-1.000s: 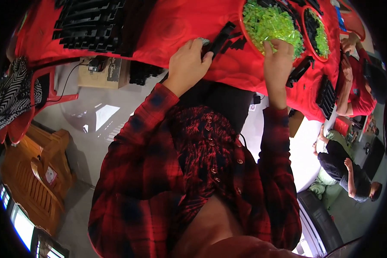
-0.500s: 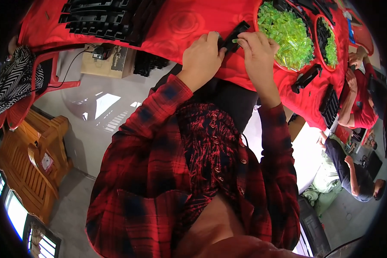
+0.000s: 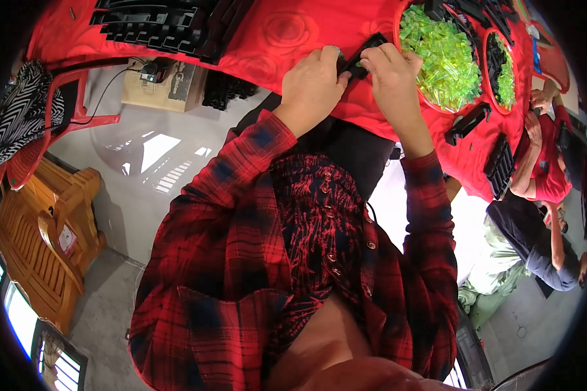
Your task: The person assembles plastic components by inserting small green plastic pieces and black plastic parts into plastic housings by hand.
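A long black plastic part (image 3: pixel 374 41) lies slanted at the near edge of the red-covered table, steadied by my left hand (image 3: pixel 312 85), whose fingers and thumb close on its lower left end. My right hand (image 3: pixel 394 81) meets it from the other side. Between its thumb and fingertips is a small green plastic piece (image 3: pixel 359 64), pressed to the black part and mostly hidden by the fingers. Just right of that hand, many loose translucent green pieces (image 3: pixel 438 58) fill a round red-rimmed basin (image 3: pixel 398 29).
A second red-rimmed container (image 3: pixel 486 55) holds black and green pieces. Stacked black parts (image 3: pixel 156 29) cover the table's far left; others (image 3: pixel 468 122) (image 3: pixel 499 166) lie along its right side. A red chair (image 3: pixel 78 98) and cardboard box (image 3: pixel 156 91) stand left. People (image 3: pixel 546 176) sit at right.
My right fingertips have come down closer onto the black part, and the green piece shows less. The whole view has shifted slightly. At far right, a person in dark clothes has changed posture.
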A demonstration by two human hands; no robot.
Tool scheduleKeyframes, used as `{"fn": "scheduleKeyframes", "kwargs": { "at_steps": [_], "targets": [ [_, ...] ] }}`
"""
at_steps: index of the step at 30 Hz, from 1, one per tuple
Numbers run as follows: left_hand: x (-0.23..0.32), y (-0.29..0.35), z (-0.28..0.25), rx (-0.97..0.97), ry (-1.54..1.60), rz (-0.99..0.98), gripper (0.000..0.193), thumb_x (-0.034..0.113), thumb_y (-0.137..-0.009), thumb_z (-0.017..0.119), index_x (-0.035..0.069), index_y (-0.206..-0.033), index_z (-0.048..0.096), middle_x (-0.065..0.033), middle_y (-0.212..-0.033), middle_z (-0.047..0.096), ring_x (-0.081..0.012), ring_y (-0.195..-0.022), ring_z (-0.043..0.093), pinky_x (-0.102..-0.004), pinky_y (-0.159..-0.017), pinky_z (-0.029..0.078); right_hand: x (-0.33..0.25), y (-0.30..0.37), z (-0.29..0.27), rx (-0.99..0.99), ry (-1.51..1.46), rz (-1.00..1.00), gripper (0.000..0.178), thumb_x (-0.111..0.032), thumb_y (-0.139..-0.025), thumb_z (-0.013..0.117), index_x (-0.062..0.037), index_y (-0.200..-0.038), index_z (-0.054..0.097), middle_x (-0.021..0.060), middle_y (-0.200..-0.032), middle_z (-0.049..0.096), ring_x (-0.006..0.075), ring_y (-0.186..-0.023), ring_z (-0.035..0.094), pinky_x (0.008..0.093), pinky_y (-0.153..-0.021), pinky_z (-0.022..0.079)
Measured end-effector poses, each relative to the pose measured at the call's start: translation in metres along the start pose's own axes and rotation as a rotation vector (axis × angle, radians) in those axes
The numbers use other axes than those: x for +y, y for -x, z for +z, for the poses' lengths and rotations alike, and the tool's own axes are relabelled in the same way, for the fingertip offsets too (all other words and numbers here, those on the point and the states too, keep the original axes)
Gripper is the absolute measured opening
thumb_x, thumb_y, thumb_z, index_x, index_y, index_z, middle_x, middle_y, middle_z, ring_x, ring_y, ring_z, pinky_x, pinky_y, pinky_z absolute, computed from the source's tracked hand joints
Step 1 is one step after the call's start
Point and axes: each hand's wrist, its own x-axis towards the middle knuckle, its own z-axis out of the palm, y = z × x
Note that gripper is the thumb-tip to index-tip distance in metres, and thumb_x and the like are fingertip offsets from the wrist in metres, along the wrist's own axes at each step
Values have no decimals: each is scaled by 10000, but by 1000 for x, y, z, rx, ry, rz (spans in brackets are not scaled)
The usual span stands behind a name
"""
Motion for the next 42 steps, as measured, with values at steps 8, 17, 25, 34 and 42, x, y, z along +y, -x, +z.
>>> {"fn": "scheduleKeyframes", "kwargs": {
  "at_steps": [8, 17, 25, 34, 42],
  "targets": [
    [0, 1, 1, 19, -9, 3, 311, 235, -863, 725, 60, -1087, 599, -155, -1004, 687, -363, -924, 674, -459, -754, 540, 2, 3, 3, -2, -17, 7, 111, -76, -834, 700, -131, -923, 663, 16, -813, 627, 235, -760, 581, 371, -827, 358],
    [0, 0, 3, 43, 14, 26, 289, 210, -856, 728, 53, -1061, 598, -162, -999, 685, -366, -924, 670, -461, -747, 535, -1, 8, 11, 45, -58, 51, 129, -29, -835, 667, -124, -922, 670, 1, -842, 660, 232, -744, 565, 369, -818, 352],
    [0, 0, 4, 29, -2, 9, 299, 211, -859, 728, 44, -1066, 591, -169, -1010, 679, -373, -937, 663, -464, -746, 529, -4, 9, 14, 61, -23, 40, 176, 6, -787, 628, -121, -905, 660, 1, -822, 644, 232, -750, 569, 363, -824, 354],
    [-1, 1, 3, 33, 1, 26, 311, 215, -861, 728, 30, -1068, 586, -185, -1010, 676, -383, -941, 661, -476, -753, 528, -6, 10, 18, 79, 10, 30, 192, 12, -773, 641, -115, -916, 655, 9, -805, 625, 238, -782, 588, 377, -851, 357],
    [-1, -1, 2, 9, -12, 24, 319, 245, -874, 714, 40, -1086, 589, -186, -1025, 679, -386, -947, 664, -473, -765, 531, 0, 10, 18, 84, 9, 73, 100, -68, -867, 662, -113, -956, 652, 20, -828, 642, 240, -814, 610, 390, -874, 367]
  ]
}}
